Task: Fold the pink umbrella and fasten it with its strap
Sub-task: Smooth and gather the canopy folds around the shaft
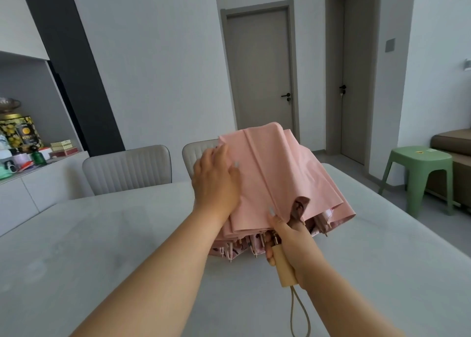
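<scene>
- Pressing flat, fingers straight, with left hand (216, 181), smoothing canopy panels of pink umbrella (275, 176) held above table (102, 234).
- Gripping wooden handle (284, 268) with right hand (293, 240), keeping panels aligned; strap not identifiable.

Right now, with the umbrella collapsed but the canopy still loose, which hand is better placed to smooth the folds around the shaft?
Probably the left hand: it lies flat on the pink umbrella canopy, fingers free. The right hand grips the wooden handle, steadying it.
</scene>
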Available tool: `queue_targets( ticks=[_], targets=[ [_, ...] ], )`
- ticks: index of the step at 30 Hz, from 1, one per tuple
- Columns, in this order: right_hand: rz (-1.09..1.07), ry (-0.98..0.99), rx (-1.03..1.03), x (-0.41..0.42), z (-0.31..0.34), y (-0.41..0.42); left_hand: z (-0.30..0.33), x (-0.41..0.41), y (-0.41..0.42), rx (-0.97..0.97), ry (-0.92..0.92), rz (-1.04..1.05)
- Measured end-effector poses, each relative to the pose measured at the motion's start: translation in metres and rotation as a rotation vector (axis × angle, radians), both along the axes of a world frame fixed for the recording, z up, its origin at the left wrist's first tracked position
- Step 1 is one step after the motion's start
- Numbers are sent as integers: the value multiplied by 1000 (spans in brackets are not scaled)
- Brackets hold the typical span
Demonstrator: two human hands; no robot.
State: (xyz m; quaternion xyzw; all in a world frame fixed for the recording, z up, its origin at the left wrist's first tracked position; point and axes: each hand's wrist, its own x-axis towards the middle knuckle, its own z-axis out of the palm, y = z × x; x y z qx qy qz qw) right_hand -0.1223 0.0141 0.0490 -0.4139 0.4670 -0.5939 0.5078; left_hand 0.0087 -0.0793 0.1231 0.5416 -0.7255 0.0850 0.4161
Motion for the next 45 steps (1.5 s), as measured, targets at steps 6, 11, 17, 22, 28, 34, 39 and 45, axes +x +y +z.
queue_targets(
  ticks=[6,11,17,22,28,34,39,45],
  targets=[
    [6,64,29,6,-6,-4,-1,6,1,12,48,4],
    [-27,173,12,8,-5,-2,44,-12,8,-251,22,-147],
    [-25,216,5,8,-2,1,94,-29,-8,246,-64,-76],
    [11,329,52,6,-4,-2,113,-24,-6,540,28,-112],
    [19,355,63,7,-6,-3,129,-12,-8,794,392,-498],
    [28,311,66,10,-2,2,130,-5,-7,802,391,-519],
    [33,302,39,9,0,2,132,-6,2,787,347,-482],
    [81,174,-69,10,2,7,134,3,0,800,578,-668]
  ],
)
